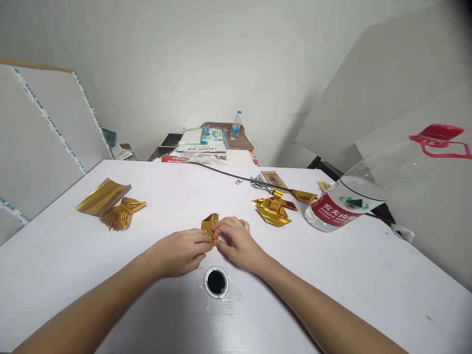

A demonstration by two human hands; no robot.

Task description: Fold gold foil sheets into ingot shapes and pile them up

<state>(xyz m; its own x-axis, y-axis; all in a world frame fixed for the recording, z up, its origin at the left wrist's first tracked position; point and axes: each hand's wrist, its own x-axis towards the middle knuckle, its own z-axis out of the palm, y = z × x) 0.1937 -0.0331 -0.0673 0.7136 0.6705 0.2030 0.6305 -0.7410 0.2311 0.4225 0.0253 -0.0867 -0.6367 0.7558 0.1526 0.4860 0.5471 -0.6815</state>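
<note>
Pinching a small folded gold foil paper piece [209,225] between left hand [180,253] and right hand [238,243]: both hands closed narrow on it, fingertips meeting, foil held upright just above the knuckles. Mid-bench, closer to the near edge than the far one. Working on a flat white bench [110,295], matt, with a few faint scuffs. Just below the hands, flush in the top, a round black hole with a silver ring [216,281] under a patch of clear tape. Far left on the bench: a stack of flat gold foil sheets [101,195], touching a fanned bundle of folded gold pieces [121,214]. Right of centre: a loose heap of finished gold folded shapes [273,210], well apart from the hands. Beside that heap, a large clear plastic bottle with a red label [344,206], tipped over, red cap and handle end out toward the right edge of the view. Across the far side, a thin black cable [228,174] running toward the heap. Behind the bench, a cluttered brown table [243,142] with papers, boxes and a small clear water bottle with a blue cap [236,125], upright. Room: plain white wall [184,59]; on the left, leaning white panels with blue-and-white taped edges [44,128]; on the right, leaning pale grey boards [387,88].
</note>
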